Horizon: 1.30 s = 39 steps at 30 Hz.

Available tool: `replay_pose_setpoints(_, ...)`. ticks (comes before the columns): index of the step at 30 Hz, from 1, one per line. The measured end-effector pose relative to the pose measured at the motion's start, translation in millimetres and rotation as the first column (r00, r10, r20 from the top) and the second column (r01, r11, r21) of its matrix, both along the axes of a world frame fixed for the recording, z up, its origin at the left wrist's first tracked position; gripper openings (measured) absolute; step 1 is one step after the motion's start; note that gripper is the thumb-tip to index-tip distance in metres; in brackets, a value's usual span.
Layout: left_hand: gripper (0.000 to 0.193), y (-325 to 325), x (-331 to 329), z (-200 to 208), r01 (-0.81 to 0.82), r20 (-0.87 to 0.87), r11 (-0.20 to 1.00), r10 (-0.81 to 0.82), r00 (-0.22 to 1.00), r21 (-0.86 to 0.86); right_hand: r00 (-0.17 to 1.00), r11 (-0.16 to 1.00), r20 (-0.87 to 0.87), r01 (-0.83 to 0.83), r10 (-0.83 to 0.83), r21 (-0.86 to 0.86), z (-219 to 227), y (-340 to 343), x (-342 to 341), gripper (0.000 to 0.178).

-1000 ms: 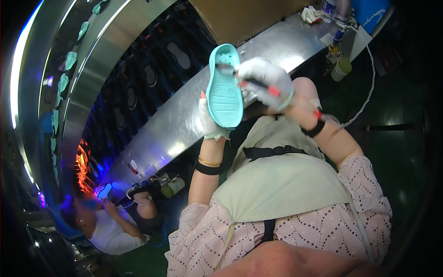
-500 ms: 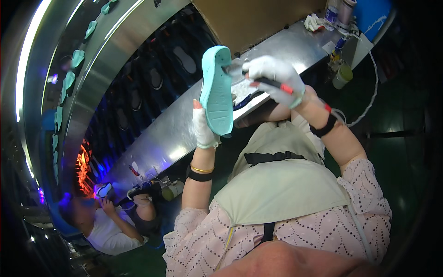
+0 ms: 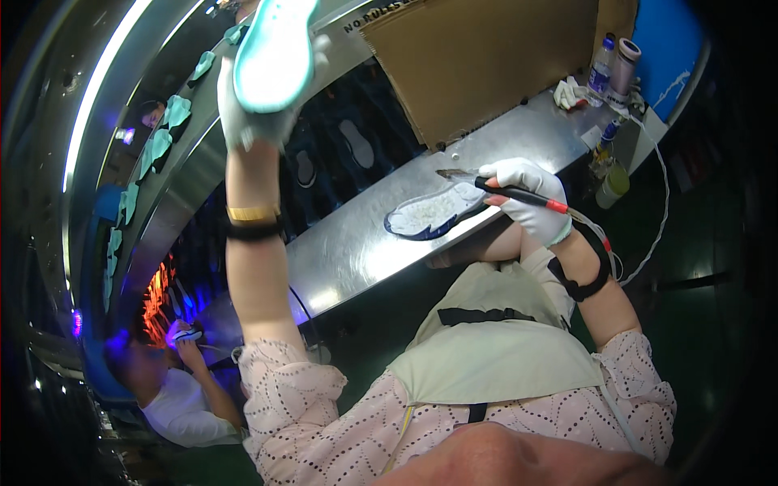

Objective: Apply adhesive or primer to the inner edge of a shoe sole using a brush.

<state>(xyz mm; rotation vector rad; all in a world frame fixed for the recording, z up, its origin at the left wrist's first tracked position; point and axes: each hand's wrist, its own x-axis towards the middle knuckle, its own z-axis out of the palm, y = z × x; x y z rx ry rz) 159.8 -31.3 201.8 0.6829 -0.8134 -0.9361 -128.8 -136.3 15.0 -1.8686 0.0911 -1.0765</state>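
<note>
Up at the top left, my left hand point(image 3: 243, 121) in a white glove is closed around a teal shoe sole point(image 3: 275, 57), held with the arm stretched out over the far line. My gloved right hand point(image 3: 531, 194) grips a brush point(image 3: 478, 181) with a black handle, a red band and a thin tube running from its end. The bristles point left, above the bench. Just left of the brush, a white shoe sole with a dark blue edge point(image 3: 433, 212) lies on the metal bench point(image 3: 356, 267).
Behind the bench stands a cardboard sheet point(image 3: 502, 65). Bottles point(image 3: 601, 66) and a cloth point(image 3: 570, 93) are at the right, above a hanging pale cup point(image 3: 613, 185). Teal pieces point(image 3: 154, 152) line a rail at the left. A co-worker point(image 3: 182, 397) sits lower left.
My left hand has carried the teal sole up and left, away from the brush. My right hand has moved slightly down, still holding the brush. The white-and-blue sole on the bench is now uncovered.
</note>
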Motion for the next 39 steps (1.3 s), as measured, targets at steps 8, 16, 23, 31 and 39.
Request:
replay_pose_setpoints(8,0.038,-21,140,35,-0.777,0.371,0.535,0.684,0.628,0.331,0.995,0.953,-0.072,-0.041,0.066,0.300,-18,5,9,0.014)
replay_pose_setpoints(16,0.061,125,261,19,-0.816,0.696,-0.167,-0.631,-0.343,-0.553,0.975,0.912,-0.105,-0.139,0.193,0.385,-23,10,19,0.016)
replay_pose_setpoints(23,0.036,140,232,36,-0.887,0.717,-0.110,-0.637,-0.283,-0.448,0.994,0.976,-0.054,-0.099,0.090,-0.193,-15,29,31,0.019)
replay_pose_setpoints(31,0.023,147,107,5,-0.801,0.615,0.455,0.776,0.142,-0.389,0.999,0.965,-0.010,-0.043,0.042,-0.259,-14,38,17,0.020)
replay_pose_setpoints(39,0.035,161,-2,-57,-0.111,-0.038,0.993,0.109,0.993,-0.038,0.983,0.673,-0.034,-0.097,0.180,0.733,-34,38,6,0.020)
